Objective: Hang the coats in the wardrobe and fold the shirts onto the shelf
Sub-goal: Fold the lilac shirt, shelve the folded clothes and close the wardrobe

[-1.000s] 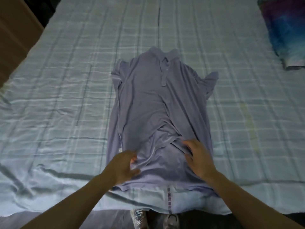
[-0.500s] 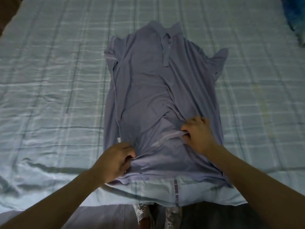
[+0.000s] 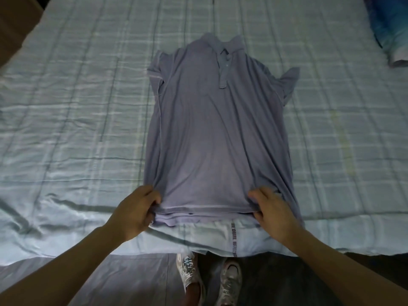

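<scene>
One lilac short-sleeved polo shirt [image 3: 217,138] lies flat, collar away, on the pale blue checked bed [image 3: 77,107]. Two hands pinch its hem: left hand [image 3: 134,212] and right hand [image 3: 272,209], one at each near corner.

One lavender-grey short-sleeved polo shirt [image 3: 216,133] lies at the near edge of one bed [image 3: 66,107] with a pale blue checked sheet. Two grips are at its hem: the left grip [image 3: 134,212] and the right grip [image 3: 273,212]. One blue-and-purple dyed cloth [image 3: 390,29] sits at the bed's far right corner. Two pale patterned sneakers, a left sneaker [image 3: 189,274] and a right sneaker [image 3: 229,281], are below the near edge. One brown wooden panel [image 3: 13,25] is by the far left corner.
</scene>
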Demonstrator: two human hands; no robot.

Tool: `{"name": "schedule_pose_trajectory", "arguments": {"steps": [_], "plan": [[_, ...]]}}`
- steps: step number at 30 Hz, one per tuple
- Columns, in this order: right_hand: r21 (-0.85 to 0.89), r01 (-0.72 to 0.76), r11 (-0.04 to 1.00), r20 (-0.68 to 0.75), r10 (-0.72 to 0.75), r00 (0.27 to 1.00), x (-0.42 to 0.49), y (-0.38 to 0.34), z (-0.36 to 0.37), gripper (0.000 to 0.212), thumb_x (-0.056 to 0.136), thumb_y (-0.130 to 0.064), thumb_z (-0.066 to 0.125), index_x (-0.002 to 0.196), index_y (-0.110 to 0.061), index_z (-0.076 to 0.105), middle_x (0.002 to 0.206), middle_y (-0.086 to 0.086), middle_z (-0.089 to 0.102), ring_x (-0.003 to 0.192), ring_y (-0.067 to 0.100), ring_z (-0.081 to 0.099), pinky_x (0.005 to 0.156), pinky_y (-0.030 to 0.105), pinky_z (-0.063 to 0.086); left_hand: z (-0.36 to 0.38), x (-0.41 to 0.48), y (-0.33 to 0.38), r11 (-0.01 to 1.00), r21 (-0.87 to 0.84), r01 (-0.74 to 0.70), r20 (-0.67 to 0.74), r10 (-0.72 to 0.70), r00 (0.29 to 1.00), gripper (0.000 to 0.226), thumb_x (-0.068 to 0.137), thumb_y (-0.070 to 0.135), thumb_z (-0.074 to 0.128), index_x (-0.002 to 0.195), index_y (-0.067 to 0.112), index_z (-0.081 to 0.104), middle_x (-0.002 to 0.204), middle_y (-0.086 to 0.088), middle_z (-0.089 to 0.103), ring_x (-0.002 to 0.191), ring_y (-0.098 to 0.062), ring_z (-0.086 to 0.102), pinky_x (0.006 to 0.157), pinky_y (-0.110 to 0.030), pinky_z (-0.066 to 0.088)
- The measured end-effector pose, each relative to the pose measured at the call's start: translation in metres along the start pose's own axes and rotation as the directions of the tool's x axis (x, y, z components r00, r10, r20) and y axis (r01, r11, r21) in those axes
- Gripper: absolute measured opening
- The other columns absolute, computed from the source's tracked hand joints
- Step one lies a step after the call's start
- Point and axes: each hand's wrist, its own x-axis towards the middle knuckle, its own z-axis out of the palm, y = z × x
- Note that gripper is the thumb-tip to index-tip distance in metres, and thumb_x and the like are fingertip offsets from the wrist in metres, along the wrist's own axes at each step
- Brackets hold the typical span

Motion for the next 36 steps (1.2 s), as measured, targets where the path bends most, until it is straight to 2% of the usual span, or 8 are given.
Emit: {"name": "schedule_pose_trajectory", "arguments": {"steps": [6, 11, 14, 16, 20, 28, 32, 36], "plan": [[-0.158, -0.034, 0.987, -0.15, 0.01, 0.989, -0.002, 0.006, -0.004, 0.042, 0.058, -0.034, 0.084, 0.092, -0.016, 0.066, 0.096, 0.009, 0.062, 0.086, 0.031, 0.061, 0.071, 0.045, 0.051, 0.012, -0.005, 0.002, 0.982, -0.012, 0.19, -0.098, -0.19, 0.977, 0.029, 0.075, 0.022, 0.074, 0.098, 0.02, 0.056, 0.09, 0.006, 0.051, 0.071, -0.014, 0.051, 0.058, -0.023, 0.038], [-0.151, -0.086, 0.985, -0.134, 0.066, 0.989, -0.01, 0.021, -0.003, 0.054, 0.046, -0.007, 0.089, 0.096, -0.01, 0.07, 0.108, 0.018, 0.062, 0.091, 0.039, 0.063, 0.073, 0.048, 0.052, 0.007, -0.008, 0.001, 0.989, 0.101, 0.109, -0.053, -0.104, 0.993, 0.022, 0.076, -0.001, 0.07, 0.088, 0.015, 0.061, 0.088, 0.0, 0.055, 0.067, -0.018, 0.053, 0.055, -0.025, 0.039], [-0.18, -0.075, 0.981, -0.062, 0.065, 0.996, -0.018, 0.031, 0.0, 0.062, 0.039, -0.01, 0.095, 0.096, -0.007, 0.072, 0.104, 0.021, 0.064, 0.088, 0.042, 0.065, 0.07, 0.047, 0.053, 0.003, -0.014, -0.001, 0.98, 0.195, 0.039, -0.038, -0.032, 0.999, 0.035, 0.062, -0.018, 0.069, 0.082, 0.011, 0.064, 0.084, -0.005, 0.057, 0.068, -0.024, 0.055, 0.049, -0.029, 0.045], [-0.121, -0.119, 0.986, -0.035, 0.115, 0.993, -0.023, 0.037, 0.003, 0.056, 0.052, -0.014, 0.093, 0.102, -0.007, 0.068, 0.106, 0.019, 0.062, 0.087, 0.04, 0.063, 0.069, 0.045, 0.053, 0.0, -0.018, -0.004, 0.972, 0.235, 0.014, -0.034, -0.006, 0.999, 0.039, 0.057, -0.019, 0.073, 0.081, 0.011, 0.065, 0.083, -0.004, 0.058, 0.07, -0.024, 0.056, 0.045, -0.029, 0.045], [0.024, -0.227, 0.974, -0.058, 0.228, 0.972, -0.025, 0.04, 0.007, 0.031, 0.088, -0.003, 0.053, 0.118, -0.014, 0.051, 0.115, 0.006, 0.047, 0.095, 0.029, 0.054, 0.075, 0.035, 0.047, -0.003, -0.024, -0.006, 0.953, 0.304, 0.019, -0.071, 0.003, 0.997, 0.04, 0.055, -0.01, 0.084, 0.085, 0.012, 0.069, 0.084, -0.003, 0.061, 0.071, -0.024, 0.059, 0.041, -0.024, 0.037], [-0.109, -0.203, 0.973, 0.032, 0.208, 0.978, -0.052, 0.068, -0.01, 0.024, 0.085, -0.005, 0.063, 0.107, -0.013, 0.06, 0.104, 0.008, 0.057, 0.075, 0.025, 0.055, 0.061, 0.031, 0.04, -0.017, -0.039, -0.019, 0.944, 0.322, 0.075, -0.029, -0.07, 0.997, 0.049, 0.056, -0.02, 0.076, 0.094, 0.011, 0.072, 0.09, -0.008, 0.063, 0.074, -0.026, 0.058, 0.042, -0.03, 0.048], [-0.186, -0.069, 0.98, 0.054, 0.081, 0.995, -0.063, 0.068, -0.016, 0.035, 0.054, 0.006, 0.083, 0.076, -0.01, 0.062, 0.07, 0.008, 0.057, 0.051, 0.024, 0.056, 0.046, 0.025, 0.031, -0.007, -0.044, -0.031, 0.922, 0.376, 0.097, 0.088, -0.14, 0.986, 0.047, 0.086, -0.003, 0.055, 0.126, 0.022, 0.059, 0.119, 0.0, 0.056, 0.098, -0.018, 0.051, 0.066, -0.024, 0.047], [-0.059, -0.071, 0.996, -0.003, 0.071, 0.998, -0.051, 0.056, -0.014, 0.016, 0.074, -0.008, 0.076, 0.079, -0.011, 0.061, 0.082, 0.006, 0.057, 0.065, 0.023, 0.057, 0.051, 0.025, 0.038, -0.011, -0.037, -0.018, 0.927, 0.358, 0.114, 0.061, -0.145, 0.988, 0.024, 0.085, 0.022, 0.063, 0.109, 0.023, 0.066, 0.102, 0.004, 0.061, 0.091, -0.017, 0.055, 0.065, -0.025, 0.043]]}}
